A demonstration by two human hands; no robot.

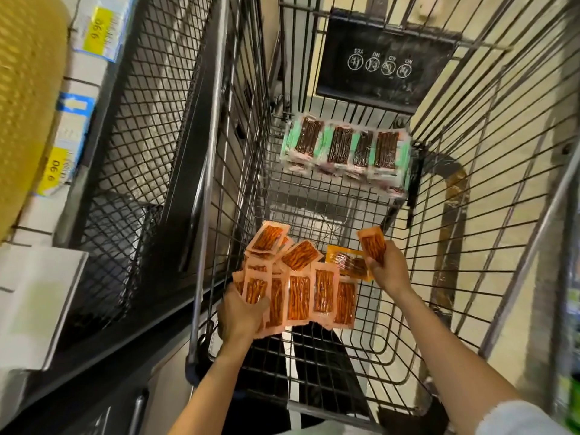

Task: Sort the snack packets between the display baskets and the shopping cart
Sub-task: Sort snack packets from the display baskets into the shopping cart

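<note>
I look down into a wire shopping cart [455, 189]. Several orange snack packets [301, 287] lie spread on its floor near me. My left hand [240, 315] grips a bunch of these orange packets at the pile's left edge. Above the pile's right side, my right hand [387, 271] holds up a single orange packet [373, 246]. One darker yellow packet [346, 262] lies just under that hand. At the cart's far end sits a row of green and pink packets [345, 152] with dark sticks inside.
A black mesh display basket [131, 146] stands on the left beside the cart. Yellow price tags [97, 31] hang on the shelf edge further left. The cart's folded child seat flap [383, 61] rises at the far end. Tiled floor shows through the wires.
</note>
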